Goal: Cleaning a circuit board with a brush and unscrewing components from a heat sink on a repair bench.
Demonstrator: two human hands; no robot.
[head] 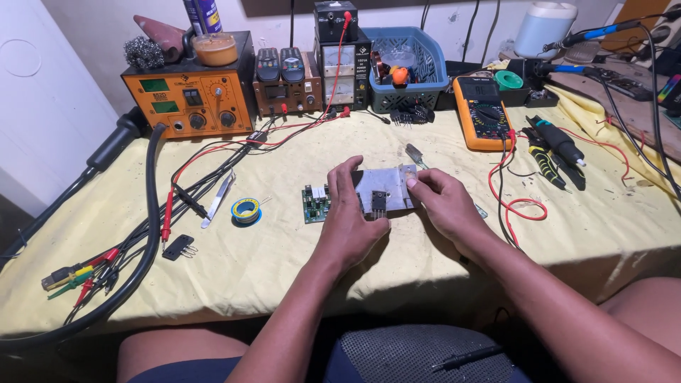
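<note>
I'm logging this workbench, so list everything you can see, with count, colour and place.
Metal heatsink plate with black transistor: one, silver, table centre, held by both hands.
Green circuit board: one, left of plate, under left hand.
Solder spool: one, blue and yellow, left of board.
Orange rework station: one, back left.
Bench power supply: one, brown, back centre.
Blue plastic basket: one, back centre.
Orange multimeter: one, right of basket.
Red test lead: one, right of hands.
Yellow cloth: one, covering table.
Left hand: on plate's left edge.
Right hand: pinching plate's top right corner.
</note>
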